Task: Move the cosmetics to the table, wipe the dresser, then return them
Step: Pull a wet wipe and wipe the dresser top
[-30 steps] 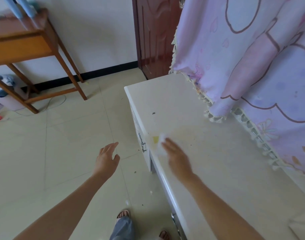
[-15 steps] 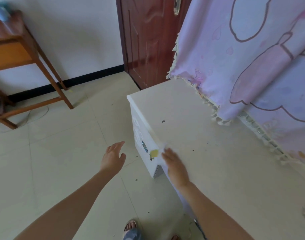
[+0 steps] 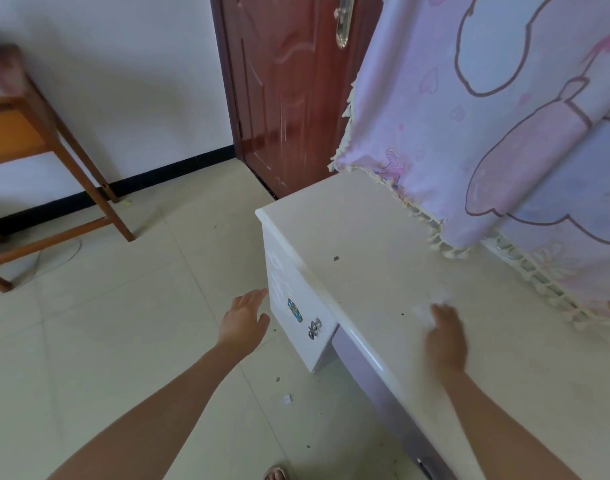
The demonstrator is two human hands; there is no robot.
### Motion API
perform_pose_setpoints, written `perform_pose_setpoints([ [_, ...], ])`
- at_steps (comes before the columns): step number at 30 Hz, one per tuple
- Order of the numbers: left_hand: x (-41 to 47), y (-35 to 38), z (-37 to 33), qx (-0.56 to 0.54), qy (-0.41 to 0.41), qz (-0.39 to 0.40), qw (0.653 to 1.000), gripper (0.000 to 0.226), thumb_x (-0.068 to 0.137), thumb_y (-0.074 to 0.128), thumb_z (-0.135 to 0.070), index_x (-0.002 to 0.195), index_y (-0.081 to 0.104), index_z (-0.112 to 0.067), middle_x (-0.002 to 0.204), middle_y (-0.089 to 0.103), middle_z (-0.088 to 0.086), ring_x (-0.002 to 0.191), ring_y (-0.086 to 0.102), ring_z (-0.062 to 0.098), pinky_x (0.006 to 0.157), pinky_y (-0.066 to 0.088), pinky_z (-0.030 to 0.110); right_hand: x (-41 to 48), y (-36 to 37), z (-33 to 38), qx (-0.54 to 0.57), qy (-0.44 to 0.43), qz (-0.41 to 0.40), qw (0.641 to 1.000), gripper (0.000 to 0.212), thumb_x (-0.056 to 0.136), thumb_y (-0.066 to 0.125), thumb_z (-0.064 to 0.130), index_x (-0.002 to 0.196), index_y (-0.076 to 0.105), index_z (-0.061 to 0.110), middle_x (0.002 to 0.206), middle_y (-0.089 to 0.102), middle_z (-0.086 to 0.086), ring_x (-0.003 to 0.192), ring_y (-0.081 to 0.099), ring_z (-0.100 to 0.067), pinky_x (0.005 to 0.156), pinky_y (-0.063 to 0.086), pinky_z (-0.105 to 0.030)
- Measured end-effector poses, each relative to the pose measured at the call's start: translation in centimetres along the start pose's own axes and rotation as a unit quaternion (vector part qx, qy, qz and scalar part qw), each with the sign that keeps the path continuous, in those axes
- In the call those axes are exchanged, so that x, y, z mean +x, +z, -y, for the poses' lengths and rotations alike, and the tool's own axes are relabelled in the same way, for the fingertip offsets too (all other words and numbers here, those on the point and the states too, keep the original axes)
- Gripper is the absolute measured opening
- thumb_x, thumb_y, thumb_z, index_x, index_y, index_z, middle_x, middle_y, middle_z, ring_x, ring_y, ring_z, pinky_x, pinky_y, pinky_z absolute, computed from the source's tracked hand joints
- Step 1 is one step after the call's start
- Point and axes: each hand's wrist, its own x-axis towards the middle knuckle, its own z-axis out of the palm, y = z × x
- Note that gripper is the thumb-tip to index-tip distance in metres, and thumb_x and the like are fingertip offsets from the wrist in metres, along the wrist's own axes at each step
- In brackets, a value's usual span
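The white dresser (image 3: 359,237) fills the right half of the view, its top bare apart from a few dark specks. My right hand (image 3: 447,336) lies blurred on the top and presses a white wipe (image 3: 431,306) onto it, well in from the front edge. How its fingers lie on the wipe cannot be made out. My left hand (image 3: 243,322) hovers above the floor just left of the dresser's end panel, fingers relaxed and holding nothing. No cosmetics are in view.
A pink patterned cloth (image 3: 504,116) with a fringe hangs over the back of the dresser. A dark red door (image 3: 283,91) stands behind. A wooden table (image 3: 37,140) is at the far left. Pale tiled floor (image 3: 106,323) lies between them.
My right hand has slid the wipe from the dresser's front edge inward and to the right across the top. The view has swung right and the left hand kept its pose.
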Motion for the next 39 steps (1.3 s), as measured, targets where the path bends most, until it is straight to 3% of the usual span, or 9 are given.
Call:
perform_pose_setpoints([
  [8,5.2,-1.1,-2.3,0.124,0.067,0.066,0.988,0.053,0.096,0.033,-0.02,0.146,0.014,-0.021,0.156,0.005,-0.006,0.142,0.007,0.014,0.112,0.018,0.037,-2.6,4.6,10.9,-0.012,-0.355,0.108,0.929,0.059,0.048,0.051,-0.02,0.099,0.067,0.006,0.111,0.067,-0.011,0.099,0.065,-0.031,0.07,0.055,-0.033],
  [12,6.5,-0.1,-3.9,0.226,0.133,0.101,0.96,0.056,0.097,0.029,-0.022,0.147,0.003,-0.02,0.156,-0.008,-0.003,0.144,-0.003,0.014,0.116,0.01,0.035,0.6,2.3,4.6,-0.004,-0.252,0.072,0.965,0.064,0.061,0.021,0.0,0.11,0.062,0.001,0.117,0.061,-0.021,0.114,0.044,-0.022,0.09,0.035,-0.024],
  [17,7.4,1.7,-4.4,0.258,0.148,0.112,0.948,0.058,0.097,0.029,-0.022,0.146,-0.001,-0.022,0.155,-0.011,-0.004,0.143,-0.006,0.011,0.116,0.007,0.033,6.3,-2.4,-3.2,-0.021,-0.068,0.037,0.997,0.053,0.069,0.03,-0.015,0.115,0.057,-0.008,0.128,0.049,-0.028,0.121,0.046,-0.043,0.097,0.04,-0.041],
  [22,7.5,1.8,-4.7,0.211,0.122,0.119,0.963,0.061,0.093,0.034,-0.016,0.146,0.005,-0.026,0.155,-0.007,-0.01,0.143,-0.004,0.006,0.116,0.004,0.027,10.9,-1.4,-0.4,-0.002,-0.027,0.022,0.999,0.052,0.072,0.031,-0.021,0.116,0.055,-0.01,0.129,0.047,-0.03,0.124,0.042,-0.044,0.099,0.038,-0.046],
  [26,8.1,1.3,-4.4,0.115,0.109,0.133,0.978,0.065,0.089,0.039,-0.005,0.145,0.014,-0.025,0.152,0.003,-0.013,0.142,0.006,0.005,0.117,0.007,0.022,9.1,3.3,7.0,0.011,-0.234,0.108,0.966,0.061,0.057,0.023,-0.002,0.096,0.069,0.004,0.104,0.068,-0.018,0.09,0.067,-0.036,0.062,0.055,-0.036],
  [32,7.2,0.1,-4.6,-0.068,-0.035,0.0,0.997,0.058,0.087,0.043,0.003,0.14,0.032,-0.019,0.148,0.031,-0.004,0.13,0.038,0.015,0.099,0.029,0.018,5.8,4.3,12.9,0.036,-0.483,0.209,0.85,0.057,0.046,0.074,-0.01,0.099,0.07,0.011,0.112,0.067,-0.002,0.103,0.064,-0.017,0.086,0.049,-0.022],
  [34,7.1,0.3,-4.8,-0.057,-0.044,-0.022,0.997,0.057,0.088,0.046,0.0,0.14,0.032,-0.019,0.149,0.029,-0.004,0.119,0.046,0.016,0.093,0.034,0.021,7.0,4.1,12.6,0.018,-0.502,0.264,0.823,0.059,0.069,0.06,-0.015,0.123,0.055,0.008,0.137,0.048,-0.005,0.127,0.045,-0.016,0.103,0.036,-0.021],
  [36,7.0,0.2,-4.9,-0.063,-0.058,-0.04,0.996,0.057,0.088,0.046,-0.001,0.14,0.033,-0.02,0.15,0.029,-0.004,0.124,0.042,0.015,0.092,0.036,0.024,8.8,3.6,12.0,0.045,-0.472,0.228,0.85,0.059,0.077,0.033,-0.012,0.129,0.049,0.009,0.143,0.039,-0.007,0.132,0.035,-0.012,0.105,0.019,-0.009],
  [39,6.7,-0.1,-4.9,-0.061,-0.076,-0.069,0.993,0.056,0.088,0.046,-0.002,0.14,0.033,-0.019,0.15,0.027,-0.004,0.13,0.037,0.016,0.096,0.038,0.028,14.1,2.6,9.8,0.142,-0.284,0.103,0.942,0.061,0.062,0.031,-0.016,0.114,0.061,0.0,0.124,0.057,-0.02,0.118,0.051,-0.024,0.099,0.035,-0.017],
])
